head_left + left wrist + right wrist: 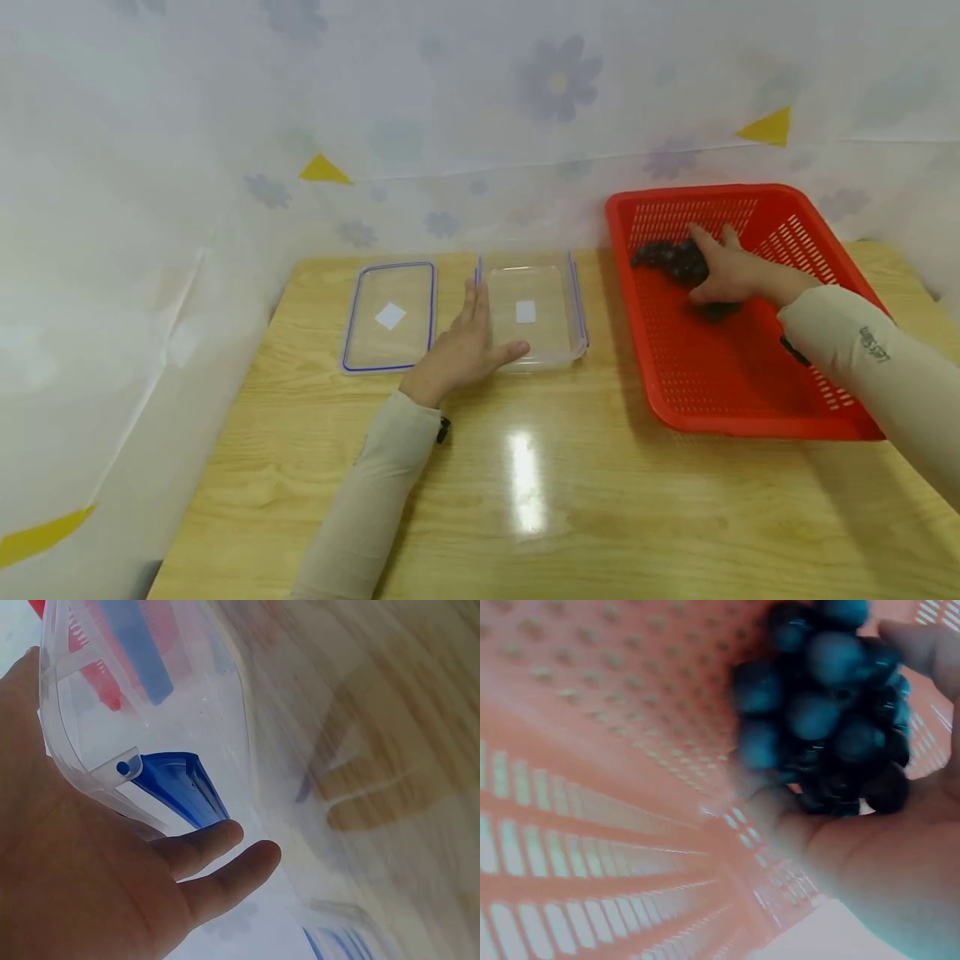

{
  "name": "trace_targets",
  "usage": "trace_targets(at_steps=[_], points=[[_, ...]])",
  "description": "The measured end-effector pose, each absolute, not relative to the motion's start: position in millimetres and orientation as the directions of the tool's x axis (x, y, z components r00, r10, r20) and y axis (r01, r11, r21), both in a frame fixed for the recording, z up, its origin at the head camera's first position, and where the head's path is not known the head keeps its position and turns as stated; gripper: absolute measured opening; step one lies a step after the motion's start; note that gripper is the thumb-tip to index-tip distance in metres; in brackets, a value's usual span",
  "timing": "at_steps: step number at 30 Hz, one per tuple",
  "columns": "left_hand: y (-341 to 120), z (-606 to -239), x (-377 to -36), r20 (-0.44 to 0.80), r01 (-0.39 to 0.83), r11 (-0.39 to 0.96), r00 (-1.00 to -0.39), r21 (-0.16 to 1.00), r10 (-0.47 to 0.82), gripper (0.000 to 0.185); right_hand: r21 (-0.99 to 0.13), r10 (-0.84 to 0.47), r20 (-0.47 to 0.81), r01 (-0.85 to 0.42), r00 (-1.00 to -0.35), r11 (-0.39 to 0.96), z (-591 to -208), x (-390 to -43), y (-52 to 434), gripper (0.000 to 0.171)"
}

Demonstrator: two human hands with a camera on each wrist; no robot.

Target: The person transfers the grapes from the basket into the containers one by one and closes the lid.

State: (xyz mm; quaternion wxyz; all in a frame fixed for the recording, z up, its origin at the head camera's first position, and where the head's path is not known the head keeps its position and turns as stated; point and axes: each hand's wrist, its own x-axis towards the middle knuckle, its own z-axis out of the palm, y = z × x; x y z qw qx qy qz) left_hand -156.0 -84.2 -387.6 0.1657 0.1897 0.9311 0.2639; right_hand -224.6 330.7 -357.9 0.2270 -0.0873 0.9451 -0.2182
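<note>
In the head view, my left hand (461,343) lies along the left side of a clear plastic food container (558,342). Its fingers are straight and the thumb reaches over the near rim. The left wrist view shows the container's wall with a blue clip (176,776) beside the fingertips. Inside a red plastic basket (652,371), my right hand (727,268) holds a bunch of dark grapes (670,258). Up close in the right wrist view, thumb and fingers curl round the grapes (817,712); part of the bunch is hidden by the hand in the head view.
A clear lid (408,292) with a blue seal lies flat left of the container. The wooden table (600,517) extends toward me. Behind it hangs a white flowered sheet (465,100) with yellow tape pieces.
</note>
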Motion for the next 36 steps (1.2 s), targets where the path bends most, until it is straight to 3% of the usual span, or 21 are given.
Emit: trace_targets(at_steps=[10, 16, 22, 36], points=[[-91, -392, -151, -0.220, 0.242, 0.792, -0.879, 0.560, 0.424, 0.113, -0.366, -0.250, -0.323, -0.123, -0.913, 0.922, -381, -216, 318, 0.126], [-87, -390, -153, -0.196, 0.258, 0.790, -0.883, 0.556, 0.426, 0.112, -0.385, -0.281, -0.299, -0.155, -0.912, 0.910, -377, -221, 320, 0.111], [-79, -388, -162, -0.193, 0.274, 0.785, -0.876, 0.555, 0.442, 0.111, -0.386, -0.304, -0.291, -0.179, -0.907, 0.905, -374, -224, 333, 0.108], [-74, -391, -170, -0.206, 0.263, 0.789, -0.876, 0.555, 0.437, 0.113, -0.322, -0.301, -0.223, -0.222, -0.927, 0.921, -360, -236, 355, 0.085]])
